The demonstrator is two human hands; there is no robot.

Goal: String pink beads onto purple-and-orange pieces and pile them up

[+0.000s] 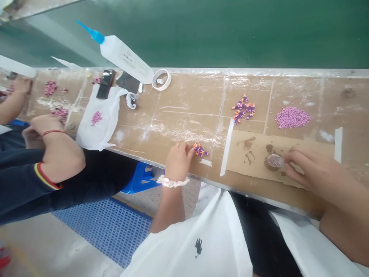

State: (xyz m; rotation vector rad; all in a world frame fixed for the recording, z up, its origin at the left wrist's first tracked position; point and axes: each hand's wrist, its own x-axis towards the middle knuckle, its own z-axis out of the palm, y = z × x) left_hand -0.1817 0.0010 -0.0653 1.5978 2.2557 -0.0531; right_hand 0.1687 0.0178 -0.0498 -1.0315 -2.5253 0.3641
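Left hand (pixel 177 161): fingers bent and drawn together, tips at the near edge of a cluster of purple-and-orange pieces (pixel 200 149); we cannot tell if a piece is pinched. Cluster lies at this hand's two o'clock, on the brown-covered bench (pixel 187 96). A pale bracelet (pixel 173 182) rings the wrist.

Right hand (pixel 305 165): fingers curled, tips close by a small clear cup (pixel 275 161) at its nine o'clock. Whether they grip the rim, or anything else, we cannot tell. The cup sits on a brown sheet (pixel 314 144) marked with dark wet spots, edged by a white strip (pixel 227 148) at nine o'clock and a second strip (pixel 338 145) at two.

Farther from the right hand, we note a heap of pink-purple grains (pixel 293 117) at twelve and a looser pile of purple-and-orange shapes (pixel 243 109) at ten.

Outward from the left hand: tape roll (pixel 168 80) between eleven and twelve, white bottle with a blue nozzle (pixel 123 57) at eleven, and at ten a white cloth (pixel 86 134) bearing a small pink heap (pixel 96 118). Beyond it, between nine and ten, we see a co-worker's forearm (pixel 62 154) with a red cord.
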